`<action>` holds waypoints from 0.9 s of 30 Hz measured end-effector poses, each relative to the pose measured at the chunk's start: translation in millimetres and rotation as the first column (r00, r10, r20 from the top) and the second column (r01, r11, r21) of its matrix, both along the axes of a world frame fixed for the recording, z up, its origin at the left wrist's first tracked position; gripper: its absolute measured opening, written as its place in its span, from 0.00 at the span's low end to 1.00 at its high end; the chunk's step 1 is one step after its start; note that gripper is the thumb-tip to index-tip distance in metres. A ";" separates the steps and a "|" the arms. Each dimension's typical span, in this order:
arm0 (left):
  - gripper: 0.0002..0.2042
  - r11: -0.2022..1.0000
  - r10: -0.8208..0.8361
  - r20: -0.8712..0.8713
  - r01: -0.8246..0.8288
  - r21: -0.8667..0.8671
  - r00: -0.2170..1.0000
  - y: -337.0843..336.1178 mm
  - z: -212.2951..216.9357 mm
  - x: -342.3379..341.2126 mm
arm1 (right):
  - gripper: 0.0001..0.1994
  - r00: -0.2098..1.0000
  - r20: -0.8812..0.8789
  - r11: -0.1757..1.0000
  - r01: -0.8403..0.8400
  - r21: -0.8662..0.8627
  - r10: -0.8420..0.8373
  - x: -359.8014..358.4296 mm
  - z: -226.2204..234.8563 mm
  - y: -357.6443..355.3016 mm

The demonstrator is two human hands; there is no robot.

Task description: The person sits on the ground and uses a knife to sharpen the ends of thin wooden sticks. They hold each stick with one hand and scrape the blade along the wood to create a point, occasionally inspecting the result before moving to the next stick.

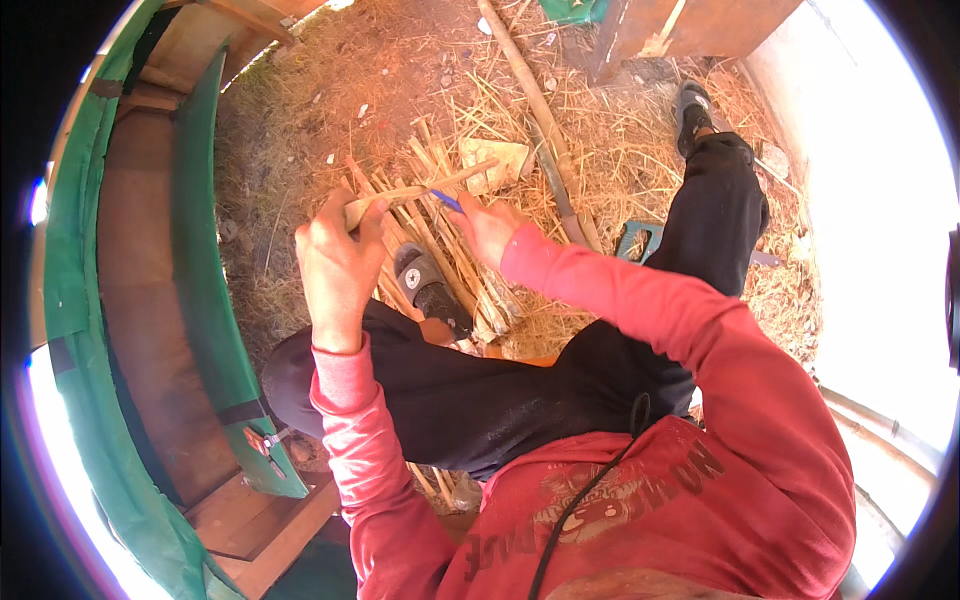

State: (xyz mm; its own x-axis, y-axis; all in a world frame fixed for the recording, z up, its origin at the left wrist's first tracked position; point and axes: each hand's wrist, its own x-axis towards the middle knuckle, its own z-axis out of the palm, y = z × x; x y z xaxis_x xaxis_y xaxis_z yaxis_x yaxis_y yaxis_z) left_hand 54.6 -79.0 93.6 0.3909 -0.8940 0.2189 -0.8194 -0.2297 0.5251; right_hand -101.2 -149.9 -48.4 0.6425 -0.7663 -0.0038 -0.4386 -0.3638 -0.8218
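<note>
Over strawy ground [290, 130], by green panelling [198, 215], hands [338, 255] gripping wooden strip [404, 194] and blue tool [447, 201], perhaps a knife

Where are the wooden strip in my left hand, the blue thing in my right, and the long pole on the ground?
Wooden strip [404, 195]: head view, on its middle stretch.
Blue thing [446, 201]: head view, on the blue part that shows.
Long pole [540, 105]: head view, on its shaft, about midway.

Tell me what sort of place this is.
Possibly a rough rural shed or sheltered yard, used as a makeshift workspace. Loose dry straw litters the earth ground, split wooden strips lie by one foot, and a green-edged wooden structure stands at the left.
</note>
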 end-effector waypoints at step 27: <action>0.11 0.998 0.057 0.142 -0.055 -0.013 0.988 0.0 4.6 -7.2 | 0.16 0.996 -0.085 1.000 0.018 0.023 -0.016 -9.4 10.3 -1.0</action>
State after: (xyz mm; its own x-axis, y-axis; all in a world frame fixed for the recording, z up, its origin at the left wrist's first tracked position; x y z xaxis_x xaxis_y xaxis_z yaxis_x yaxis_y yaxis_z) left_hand 47.4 -79.0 98.2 0.4045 -0.8693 0.2841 -0.8719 -0.2728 0.4067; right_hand -110.6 -150.9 -38.1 0.6259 -0.7762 -0.0760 -0.5128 -0.3361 -0.7899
